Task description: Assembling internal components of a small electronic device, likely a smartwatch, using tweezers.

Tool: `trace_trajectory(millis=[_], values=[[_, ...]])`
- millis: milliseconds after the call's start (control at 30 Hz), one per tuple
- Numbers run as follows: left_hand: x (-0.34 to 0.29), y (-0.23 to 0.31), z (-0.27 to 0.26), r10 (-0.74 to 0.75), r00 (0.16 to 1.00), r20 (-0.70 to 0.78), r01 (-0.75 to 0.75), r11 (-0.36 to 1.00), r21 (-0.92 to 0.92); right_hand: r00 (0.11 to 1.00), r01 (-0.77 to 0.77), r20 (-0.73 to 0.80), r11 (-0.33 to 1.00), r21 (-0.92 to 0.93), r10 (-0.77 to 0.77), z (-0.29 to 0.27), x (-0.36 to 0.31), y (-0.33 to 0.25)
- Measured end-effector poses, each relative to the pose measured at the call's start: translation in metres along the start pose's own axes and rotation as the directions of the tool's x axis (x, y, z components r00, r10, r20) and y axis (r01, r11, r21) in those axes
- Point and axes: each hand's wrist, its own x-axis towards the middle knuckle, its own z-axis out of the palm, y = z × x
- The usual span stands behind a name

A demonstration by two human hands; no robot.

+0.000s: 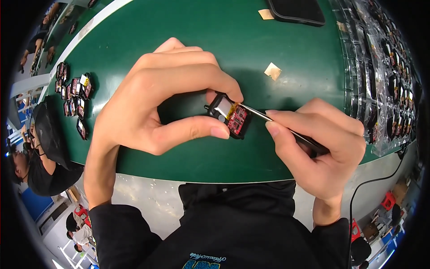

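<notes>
My left hand (161, 98) pinches a small black electronic device (229, 115) between thumb and fingers, above the green table. Inside its open casing lie a red circuit board (238, 120) and a silver battery cell (223, 106) with yellow tape along one edge. From the right, my right hand (318, 139) grips slim tweezers (257, 113), metallic toward the tip and dark at the back. Their tip meets the upper edge of the board, close to my left index fingertip; whether they pinch anything there is too small to tell.
Several similar open devices (74, 96) lie clustered at the table's left. Clear plastic trays (380, 80) full of devices line the right side. A small tan square (273, 71) and a black flat object (298, 11) rest farther back. A person (49, 166) sits at far left.
</notes>
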Motion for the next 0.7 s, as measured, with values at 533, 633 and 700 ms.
trace_trajectory(millis=[533, 633, 700], values=[[0.0003, -0.0004, 0.0025, -0.001, 1.000, -0.028, 0.000, 1.000, -0.015, 0.999, 0.001, -0.035, 1.000, -0.009, -0.002, 0.0028, -0.0013, -0.0004], [0.0001, -0.0020, 0.0021, 0.004, 1.000, -0.025, -0.005, 1.000, -0.014, 1.000, 0.003, -0.029, 1.000, -0.007, -0.003, 0.0028, -0.0012, 0.0003], [0.0000, -0.0022, 0.0021, 0.009, 1.000, -0.027, -0.010, 1.000, -0.015, 1.000, -0.002, -0.023, 1.000, -0.007, 0.002, 0.0022, -0.0009, -0.0004]])
